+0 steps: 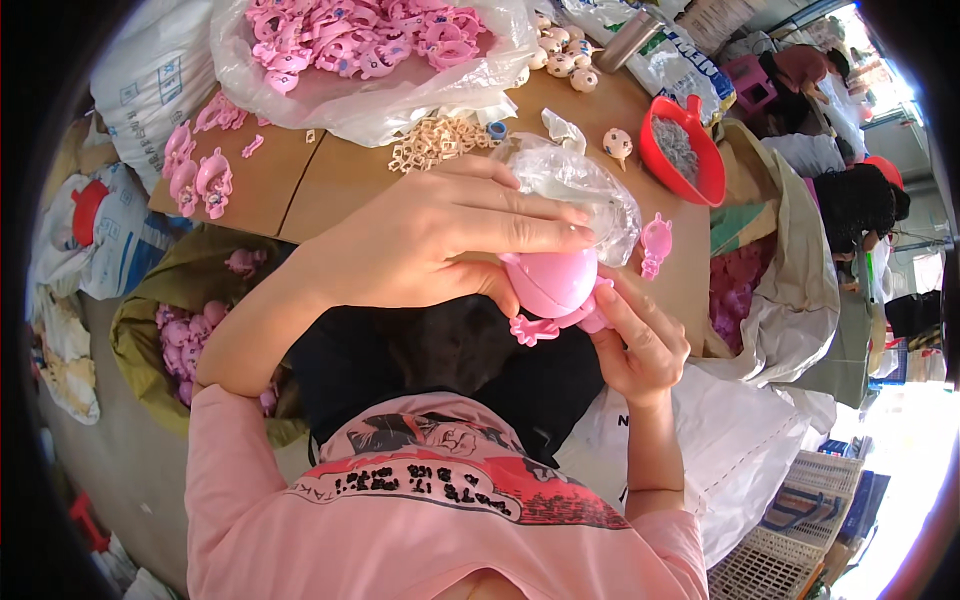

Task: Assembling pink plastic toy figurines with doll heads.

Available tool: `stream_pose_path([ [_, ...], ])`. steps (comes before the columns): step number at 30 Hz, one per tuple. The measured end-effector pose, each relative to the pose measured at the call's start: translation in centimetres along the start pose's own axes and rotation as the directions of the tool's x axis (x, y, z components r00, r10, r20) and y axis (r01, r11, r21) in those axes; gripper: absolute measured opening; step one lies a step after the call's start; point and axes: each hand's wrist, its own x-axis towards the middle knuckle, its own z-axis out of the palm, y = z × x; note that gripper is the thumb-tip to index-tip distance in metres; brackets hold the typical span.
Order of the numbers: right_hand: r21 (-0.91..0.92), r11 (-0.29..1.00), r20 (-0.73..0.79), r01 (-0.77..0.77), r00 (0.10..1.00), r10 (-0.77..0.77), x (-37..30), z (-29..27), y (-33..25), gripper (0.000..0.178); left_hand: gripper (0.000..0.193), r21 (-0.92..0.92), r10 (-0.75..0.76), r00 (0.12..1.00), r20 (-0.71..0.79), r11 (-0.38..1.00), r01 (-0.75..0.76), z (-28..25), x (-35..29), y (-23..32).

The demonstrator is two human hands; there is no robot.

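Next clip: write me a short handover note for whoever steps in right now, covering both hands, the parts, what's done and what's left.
Left hand: closed over the top of the round pink toy body.
Right hand: grip on the toy's underside, by its pink feet piece.
Parts: clear plastic bag just behind the toy; loose pink piece on the cardboard table; big bag of pink parts at the far edge; red scoop to the right.
Done: some finished-looking pink toys at the table's left.
Left: the held toy; the bagged parts.

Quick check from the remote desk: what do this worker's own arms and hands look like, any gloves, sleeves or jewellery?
Both hands are bare: no gloves on the left hand or the right hand, and no rings, watch or bracelet show. The forearms are uncovered too. Only the pink sleeves of a T-shirt with a red and black print cover the upper arms, ending near the elbows.
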Motion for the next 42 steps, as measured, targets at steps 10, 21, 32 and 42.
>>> stream_pose_path([
  [10,0.057,0.995,0.004,-0.078,0.997,0.078,0.1,0.0,-0.4,0.040,0.057,-0.043,0.002,0.996,-0.087,0.999,-0.006,0.1,0.4,0.2],
  [21,0.155,0.960,0.001,-0.234,0.972,0.236,0.8,0.5,-0.1,0.045,0.061,-0.186,-0.206,0.976,-0.076,0.964,0.189,-0.1,0.1,-0.1],
  [32,0.139,0.973,-0.041,-0.184,0.981,0.191,1.6,0.7,-0.5,0.053,0.056,-0.239,-0.172,0.976,-0.132,0.961,0.137,0.1,0.4,0.6],
  [42,0.134,0.988,-0.005,-0.080,0.997,0.081,2.1,-0.6,-1.4,0.043,0.058,-0.039,-0.025,0.986,-0.167,0.999,0.019,-0.3,-0.2,2.4],
])
